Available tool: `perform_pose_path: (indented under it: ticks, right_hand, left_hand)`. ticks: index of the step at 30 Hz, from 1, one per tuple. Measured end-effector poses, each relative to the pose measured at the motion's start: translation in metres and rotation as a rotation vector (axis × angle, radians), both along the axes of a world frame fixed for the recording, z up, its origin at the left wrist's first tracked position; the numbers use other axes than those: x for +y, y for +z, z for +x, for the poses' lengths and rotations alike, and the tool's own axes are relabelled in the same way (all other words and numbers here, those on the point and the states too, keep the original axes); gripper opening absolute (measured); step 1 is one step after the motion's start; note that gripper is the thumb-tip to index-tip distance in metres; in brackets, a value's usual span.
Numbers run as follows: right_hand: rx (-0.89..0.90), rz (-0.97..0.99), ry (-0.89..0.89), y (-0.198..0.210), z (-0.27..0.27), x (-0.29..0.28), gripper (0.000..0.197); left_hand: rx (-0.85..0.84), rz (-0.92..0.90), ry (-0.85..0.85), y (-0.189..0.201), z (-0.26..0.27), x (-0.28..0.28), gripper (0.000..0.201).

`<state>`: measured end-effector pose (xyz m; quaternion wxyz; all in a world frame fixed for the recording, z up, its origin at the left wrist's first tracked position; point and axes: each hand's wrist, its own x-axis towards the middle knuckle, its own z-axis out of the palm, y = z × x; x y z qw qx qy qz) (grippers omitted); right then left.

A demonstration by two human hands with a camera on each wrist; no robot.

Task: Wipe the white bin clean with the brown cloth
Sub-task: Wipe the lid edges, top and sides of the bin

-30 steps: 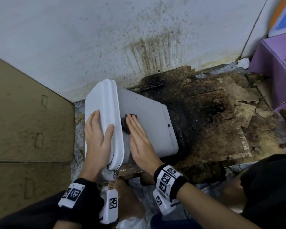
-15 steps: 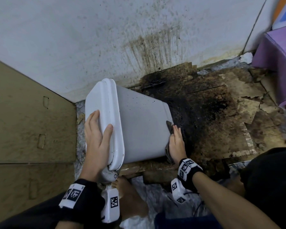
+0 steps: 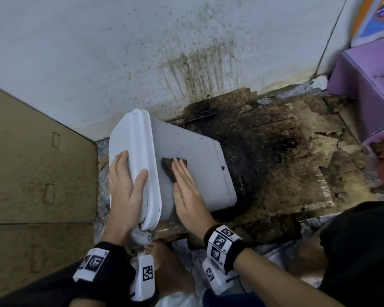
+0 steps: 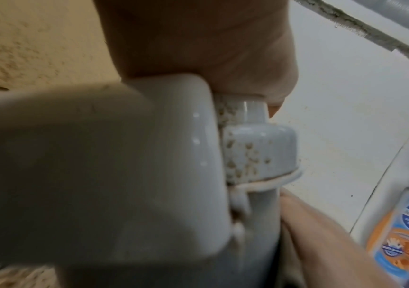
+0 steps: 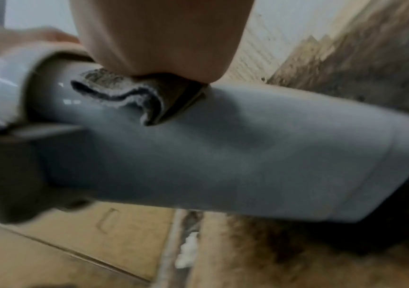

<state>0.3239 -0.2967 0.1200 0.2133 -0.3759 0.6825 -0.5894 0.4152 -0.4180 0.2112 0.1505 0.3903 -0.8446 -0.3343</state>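
The white bin lies on its side on the floor, its lid facing left. My left hand grips the lid, fingers on its face and thumb over the rim; the left wrist view shows the palm on the lid corner. My right hand lies flat on the bin's upper side, just right of the lid, its straight fingers pressing the folded brown cloth there. In the right wrist view the cloth bunches under the palm on the bin's side. Dark specks dot the bin.
A stained white wall stands behind the bin. Soaked dark cardboard covers the floor to the right. A brown cardboard panel is at left, a purple box at far right. A bare foot is below the bin.
Half a second ago my right hand held the cloth at the bin's bottom end; it has swept back left along the side to near the lid. The left hand stays put.
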Motion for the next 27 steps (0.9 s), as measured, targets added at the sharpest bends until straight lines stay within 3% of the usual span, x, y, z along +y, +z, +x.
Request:
perform_pose_path:
  ticks: [3, 10, 14, 20, 27]
  right_hand:
    - [0.036, 0.045, 0.021, -0.029, -0.015, 0.014, 0.054]
    - [-0.248, 0.359, -0.174, -0.097, -0.055, 0.035, 0.051]
    - [-0.285, 0.381, -0.163, -0.072, -0.047, 0.021, 0.054]
    - [-0.138, 0.161, 0.077, 0.015, -0.018, -0.009, 0.055]
    - [-0.016, 0.119, 0.225, 0.034, -0.048, -0.042, 0.055]
  left_hand:
    - [0.01, 0.01, 0.005, 0.0, 0.003, -0.001, 0.085]
    - [0.025, 0.055, 0.009, 0.0, 0.006, -0.003, 0.08]
    - [-0.003, 0.045, 0.014, -0.003, 0.008, -0.006, 0.083]
    - [-0.044, 0.054, 0.002, 0.001, 0.004, 0.0, 0.075]
    - [-0.036, 0.027, -0.036, 0.002, -0.002, 0.001, 0.083]
